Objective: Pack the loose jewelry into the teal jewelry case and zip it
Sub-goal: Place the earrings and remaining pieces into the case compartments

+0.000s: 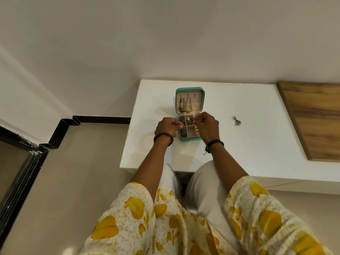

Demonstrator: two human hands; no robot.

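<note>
The teal jewelry case (189,139) lies open on the white table (239,144), its lid (190,89) folded back with gold chains hanging inside. The beige tray has compartments; the far ones hold small gold pieces, and the near middle one looks bare. My left hand (167,127) hovers at the case's left edge, fingers pinched on a small dark piece of jewelry. My right hand (207,126) is at the right edge, fingertips pinched over the far compartments; what it pinches is too small to make out. A loose metal earring pair (237,121) lies on the table to the right.
A wooden panel (316,118) covers the table's right side. The wall stands just behind the table. The table's left edge drops to a beige floor with black skirting (103,120). My knees sit under the near edge.
</note>
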